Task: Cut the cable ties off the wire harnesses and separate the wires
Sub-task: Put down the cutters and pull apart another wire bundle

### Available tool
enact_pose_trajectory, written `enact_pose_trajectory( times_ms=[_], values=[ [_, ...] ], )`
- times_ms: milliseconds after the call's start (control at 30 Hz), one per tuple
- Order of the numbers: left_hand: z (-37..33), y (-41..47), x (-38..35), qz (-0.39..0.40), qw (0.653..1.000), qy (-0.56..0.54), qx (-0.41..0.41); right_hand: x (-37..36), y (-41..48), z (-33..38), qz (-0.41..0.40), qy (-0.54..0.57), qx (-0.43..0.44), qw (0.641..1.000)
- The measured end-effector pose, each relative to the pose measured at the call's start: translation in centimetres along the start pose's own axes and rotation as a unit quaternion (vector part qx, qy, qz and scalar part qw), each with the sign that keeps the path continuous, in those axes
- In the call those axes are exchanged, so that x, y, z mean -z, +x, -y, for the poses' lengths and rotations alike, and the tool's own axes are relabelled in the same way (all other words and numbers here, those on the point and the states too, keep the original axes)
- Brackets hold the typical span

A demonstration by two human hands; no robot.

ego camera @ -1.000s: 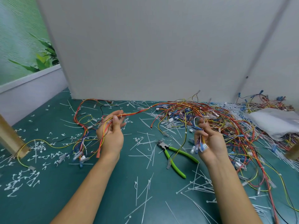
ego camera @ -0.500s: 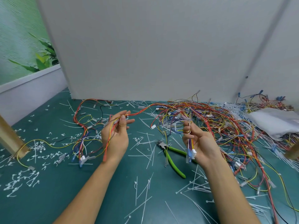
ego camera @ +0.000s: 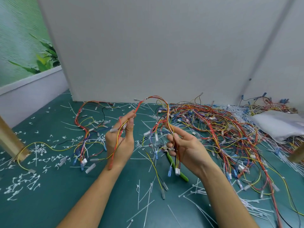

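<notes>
1. Separation seems the step in hand: left hand (ego camera: 122,143) pinches red and yellow wires (ego camera: 116,145), and right hand's (ego camera: 187,148) grip curls round the rest of one harness (ego camera: 168,115), arched between them.
2. Next move, I judge: pull apart; any remaining tie needs the cutters (ego camera: 184,177), on the surface (ego camera: 92,186) at the right hand's 5 o'clock.
3. Tangled pile (ego camera: 227,129) at 3 o'clock could snag trailing ends; cut ties (ego camera: 196,192) litter 6 o'clock.
</notes>
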State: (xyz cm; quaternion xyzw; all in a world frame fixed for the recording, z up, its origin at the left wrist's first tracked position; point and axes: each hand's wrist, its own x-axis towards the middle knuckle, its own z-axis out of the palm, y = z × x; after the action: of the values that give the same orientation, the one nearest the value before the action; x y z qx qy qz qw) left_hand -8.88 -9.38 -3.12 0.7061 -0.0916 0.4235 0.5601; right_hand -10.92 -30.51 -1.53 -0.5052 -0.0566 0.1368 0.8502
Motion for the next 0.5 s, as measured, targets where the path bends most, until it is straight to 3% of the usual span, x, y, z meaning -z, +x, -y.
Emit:
enact_pose_trajectory(
  times_ms=[167, 267, 333, 400, 500],
  values=[
    [-0.6, -0.3, 0.0, 0.027, 0.999, 0.028, 0.012, -0.7, -0.2, -0.3, -0.026, -0.142, 0.128, 0.981],
    [-1.1, -0.9, -0.2, 0.052, 0.998, 0.041, 0.0, -1.7, 0.1, 2.0, -0.053, -0.298, 0.247, 0.92],
    [-1.3, -1.4, -0.6, 0.087, 0.996, 0.033, 0.008, -2.3, 0.8, 4.9, -0.074, -0.432, 0.33, 0.836],
    [-1.7, -2.3, -1.1, 0.122, 0.992, 0.014, 0.011, -3.2, 1.6, 8.4, -0.11, -0.547, 0.419, 0.717],
    [-2.8, -3.6, -2.2, 0.188, 0.982, -0.014, -0.029, -4.6, 3.3, 13.7, -0.149, -0.628, 0.544, 0.537]
  ],
)
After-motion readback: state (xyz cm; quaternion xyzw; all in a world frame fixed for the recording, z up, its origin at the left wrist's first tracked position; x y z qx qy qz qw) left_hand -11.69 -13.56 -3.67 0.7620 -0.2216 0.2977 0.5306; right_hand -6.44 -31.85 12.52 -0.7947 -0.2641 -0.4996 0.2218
